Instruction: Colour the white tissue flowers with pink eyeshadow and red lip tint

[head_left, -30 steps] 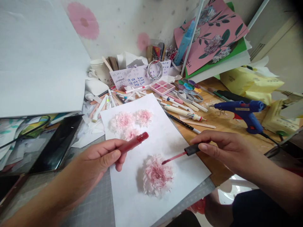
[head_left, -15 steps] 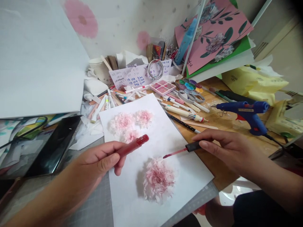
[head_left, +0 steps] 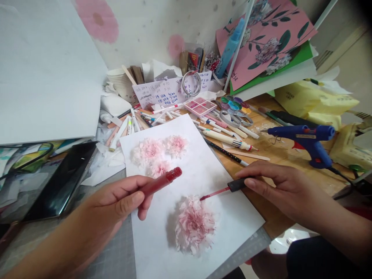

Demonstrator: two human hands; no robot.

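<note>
Between the thumb and fingers of my left hand (head_left: 128, 199) is a red lip gloss tube (head_left: 159, 183), uncapped and tilted up to the right. My right hand (head_left: 276, 190) pinches the black cap of a lip gloss applicator (head_left: 236, 184). The reddish tip of its wand meets the upper edge of a large pink-and-white paper flower (head_left: 195, 224); whether it presses on a petal I cannot tell. That flower lies on a white sheet of paper (head_left: 232, 236). Several smaller pink flowers (head_left: 150, 151) sit on the sheet's far left, partly behind the tube.
A blue hot glue gun (head_left: 308, 135) rests at the right, its cord trailing back. Pens and markers (head_left: 226, 139), a pink palette (head_left: 200, 106) and scissors (head_left: 236, 118) crowd the back. A black phone-like slab (head_left: 62, 182) lies left, beside a grey cutting mat (head_left: 119, 248).
The applicator tip has dropped slightly toward the large flower's upper edge. My left hand with the tube has shifted a little left and down in view.
</note>
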